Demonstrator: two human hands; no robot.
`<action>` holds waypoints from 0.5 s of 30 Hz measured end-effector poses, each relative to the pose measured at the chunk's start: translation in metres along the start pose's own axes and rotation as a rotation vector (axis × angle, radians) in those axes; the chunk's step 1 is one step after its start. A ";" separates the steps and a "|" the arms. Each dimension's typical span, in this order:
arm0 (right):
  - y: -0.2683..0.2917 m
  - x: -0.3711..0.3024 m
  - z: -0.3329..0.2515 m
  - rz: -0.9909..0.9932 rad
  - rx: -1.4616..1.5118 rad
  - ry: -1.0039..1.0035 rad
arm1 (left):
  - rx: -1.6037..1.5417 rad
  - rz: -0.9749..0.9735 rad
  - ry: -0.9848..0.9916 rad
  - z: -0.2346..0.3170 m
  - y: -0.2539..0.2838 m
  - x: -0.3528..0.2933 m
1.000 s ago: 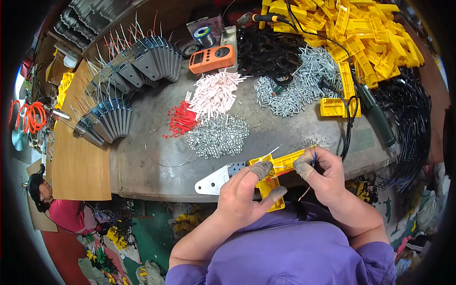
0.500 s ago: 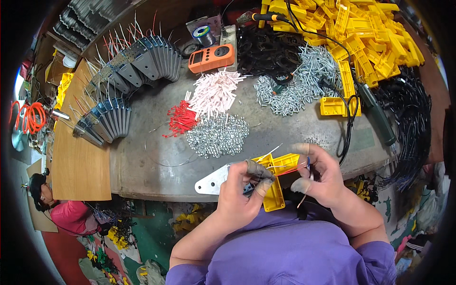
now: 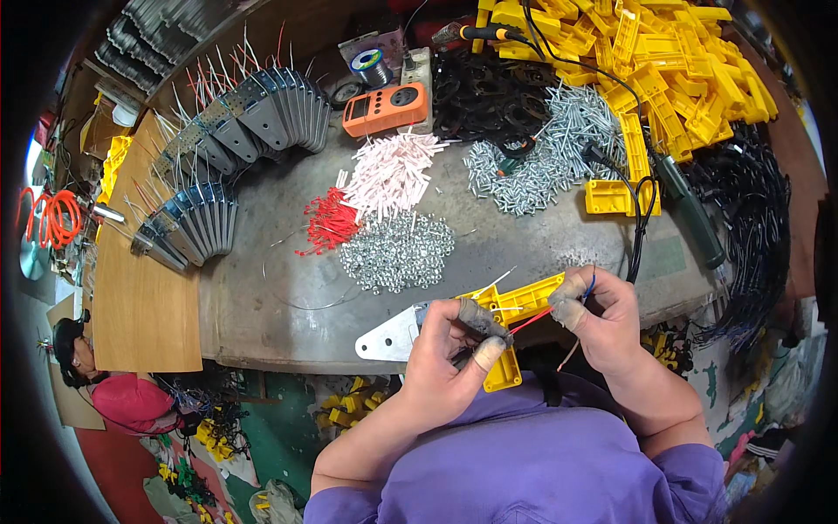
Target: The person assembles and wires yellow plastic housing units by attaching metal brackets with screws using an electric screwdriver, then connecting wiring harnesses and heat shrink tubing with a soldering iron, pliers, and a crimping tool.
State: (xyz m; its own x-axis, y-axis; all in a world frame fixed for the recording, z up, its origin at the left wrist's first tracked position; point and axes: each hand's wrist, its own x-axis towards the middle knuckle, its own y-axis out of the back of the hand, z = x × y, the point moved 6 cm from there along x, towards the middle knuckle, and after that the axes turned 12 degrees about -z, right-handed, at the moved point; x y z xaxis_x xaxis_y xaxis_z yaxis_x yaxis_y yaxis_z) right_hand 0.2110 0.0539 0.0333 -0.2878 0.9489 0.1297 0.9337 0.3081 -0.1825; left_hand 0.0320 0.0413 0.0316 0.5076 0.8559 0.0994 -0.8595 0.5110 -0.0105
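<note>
Close to my body, over the table's near edge, my left hand (image 3: 449, 349) is closed, thumb and finger pinching one end of a red wire (image 3: 531, 320). Beneath it a yellow plastic housing (image 3: 504, 371) joins a grey metal plate (image 3: 388, 336), whose pointed end with holes sticks out to the left. White wire ends (image 3: 504, 307) rise from the housing. To the right, my right hand (image 3: 602, 319) is closed in a pinch on the red wire's other part, with a blue wire (image 3: 591, 284) looping above its fingers. Both hands wear dirty finger covers on some fingertips.
Beyond my hands lie piles of nuts (image 3: 397, 253), red caps (image 3: 330, 223), white sleeves (image 3: 393, 170) and screws (image 3: 532, 170). An orange meter (image 3: 384, 109), yellow housings (image 3: 655, 52) and a dark green tool (image 3: 694, 214) lie farther back. Metal plates (image 3: 262, 113) stand in rows at left. A person (image 3: 131, 397) sits at far left.
My right hand's spread fingers have closed around the wires. The red wire now stretches taut between both hands, and the left hand stays almost in place.
</note>
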 end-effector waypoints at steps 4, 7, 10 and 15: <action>0.001 -0.006 0.006 -0.031 0.016 0.012 | -0.128 0.035 -0.020 -0.001 0.001 -0.001; -0.002 -0.007 0.005 -0.067 -0.034 0.049 | -0.282 0.113 -0.072 -0.002 0.002 -0.003; -0.001 -0.005 0.009 0.054 0.127 -0.111 | -0.059 0.092 -0.167 -0.001 0.004 -0.003; -0.010 -0.002 -0.012 -0.091 -0.014 -0.046 | 0.502 0.085 -0.247 0.007 0.007 -0.011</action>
State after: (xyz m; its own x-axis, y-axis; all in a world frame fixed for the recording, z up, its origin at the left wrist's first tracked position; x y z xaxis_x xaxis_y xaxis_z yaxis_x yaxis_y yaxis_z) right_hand 0.2047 0.0481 0.0465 -0.3804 0.9194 0.1002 0.9061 0.3922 -0.1588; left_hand 0.0202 0.0343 0.0377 0.4582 0.8174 0.3492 -0.8503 0.2887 0.4401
